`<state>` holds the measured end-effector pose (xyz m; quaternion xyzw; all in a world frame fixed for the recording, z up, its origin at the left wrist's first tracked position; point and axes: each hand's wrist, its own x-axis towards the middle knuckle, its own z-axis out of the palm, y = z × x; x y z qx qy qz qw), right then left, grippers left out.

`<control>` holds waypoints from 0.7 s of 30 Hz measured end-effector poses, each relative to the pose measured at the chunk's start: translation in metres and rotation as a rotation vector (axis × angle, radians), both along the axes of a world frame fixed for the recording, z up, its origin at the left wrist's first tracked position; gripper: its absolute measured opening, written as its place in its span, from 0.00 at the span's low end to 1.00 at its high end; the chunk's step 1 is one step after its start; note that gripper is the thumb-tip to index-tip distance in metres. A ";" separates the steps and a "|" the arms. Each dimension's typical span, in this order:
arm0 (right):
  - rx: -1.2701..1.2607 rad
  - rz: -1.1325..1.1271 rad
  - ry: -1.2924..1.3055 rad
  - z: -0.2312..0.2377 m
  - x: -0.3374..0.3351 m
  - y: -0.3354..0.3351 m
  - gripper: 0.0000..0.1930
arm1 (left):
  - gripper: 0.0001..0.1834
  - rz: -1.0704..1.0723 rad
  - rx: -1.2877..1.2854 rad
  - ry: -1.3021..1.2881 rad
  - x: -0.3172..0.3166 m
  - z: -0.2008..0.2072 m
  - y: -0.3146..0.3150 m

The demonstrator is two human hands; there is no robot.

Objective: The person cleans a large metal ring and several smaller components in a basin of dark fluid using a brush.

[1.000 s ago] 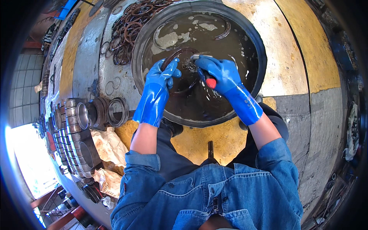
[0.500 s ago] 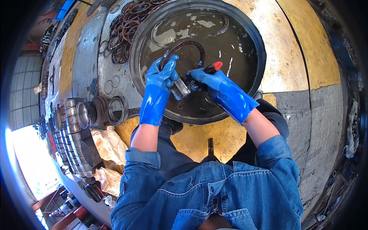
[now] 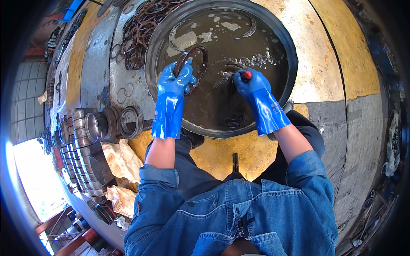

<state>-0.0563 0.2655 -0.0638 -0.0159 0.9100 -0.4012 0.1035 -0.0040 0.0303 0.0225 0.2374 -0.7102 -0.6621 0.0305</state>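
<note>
In its blue rubber glove, my left hand [image 3: 174, 81] is closed around one side of a dark brown, wet ring [image 3: 204, 64]. The ring is tilted up above the murky liquid in a big round black tub [image 3: 150, 77]. My right hand [image 3: 253, 83], gloved the same way, grips a tool with a red-ended black handle [image 3: 247, 75]. Its fist is low over the right half of the tub, apart from the ring. The tool's working end is hidden by the hand and the liquid. Ripples and splashes show beside that fist.
A heap of similar rings [image 3: 141, 32] lies left of the tub. Nearer on the left are stacked metal rings [image 3: 131, 121], a row of metal cylinders [image 3: 81, 149] and crumpled brown paper [image 3: 121, 160]. Part of another ring [image 3: 250, 29] shows at the liquid's surface.
My right hand has swung right with the tool, away from the ring, and its flat silvery part has gone from sight. The ring has turned more edge-on in my left hand. Fresh splashes appear.
</note>
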 end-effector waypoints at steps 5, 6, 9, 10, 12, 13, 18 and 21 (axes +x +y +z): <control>-0.737 0.033 -0.191 0.062 -0.014 0.006 0.12 | 0.14 -0.072 0.039 0.046 0.000 -0.006 0.001; -0.896 -0.033 -0.188 0.072 -0.009 0.003 0.12 | 0.14 -0.108 -0.015 0.060 0.002 -0.012 -0.001; -0.986 0.113 -0.150 0.101 -0.002 -0.003 0.14 | 0.18 -0.183 -0.282 0.275 0.001 -0.047 -0.014; -0.988 0.144 -0.141 0.106 0.000 -0.005 0.14 | 0.19 -0.289 -0.309 0.276 -0.006 -0.057 -0.016; -0.749 0.245 -0.196 0.120 0.004 -0.012 0.12 | 0.21 -0.491 -0.380 0.268 -0.011 -0.062 -0.029; -0.726 0.212 -0.177 0.112 0.001 -0.006 0.12 | 0.19 -0.501 -0.340 0.144 -0.015 -0.043 -0.009; -0.848 -0.036 -0.139 0.078 -0.021 0.023 0.14 | 0.18 -0.484 -0.329 0.182 -0.013 -0.026 -0.020; -0.993 -0.317 -0.304 0.067 -0.037 0.033 0.14 | 0.17 -0.355 -0.035 0.220 -0.010 -0.012 -0.028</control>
